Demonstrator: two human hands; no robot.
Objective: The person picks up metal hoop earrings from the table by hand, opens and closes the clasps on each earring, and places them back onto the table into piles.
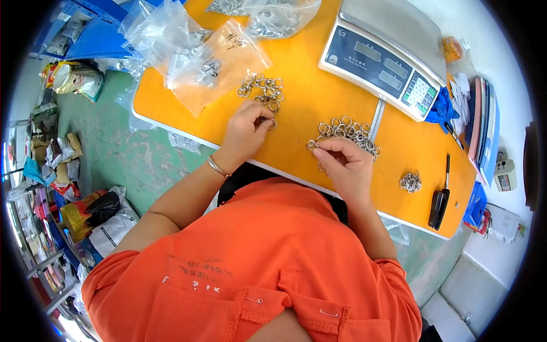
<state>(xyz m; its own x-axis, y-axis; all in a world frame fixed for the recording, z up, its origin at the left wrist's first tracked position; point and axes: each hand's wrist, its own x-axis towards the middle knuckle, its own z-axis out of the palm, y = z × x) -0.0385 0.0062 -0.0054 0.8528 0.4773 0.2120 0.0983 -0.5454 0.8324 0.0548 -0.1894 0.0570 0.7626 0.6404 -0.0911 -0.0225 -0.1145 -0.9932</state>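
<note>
My left hand [249, 130] is closed in a pinch on a small metal ring [272, 124], just below a loose group of metal rings [266, 86] on the orange table [296, 62]. Thumb and forefinger of my right hand [343, 161] pinch another metal ring [312, 145]. Beside and beneath its fingers spreads a larger pile of metal rings [348, 130]. A smaller heap of rings [410, 182] lies farther right.
Clear plastic bags [196, 62] lie at the table's back left, and another bag of metal parts [279, 18] is behind. A digital scale [380, 61] stands at the back right. A black-handled tool [439, 206] lies near the right edge.
</note>
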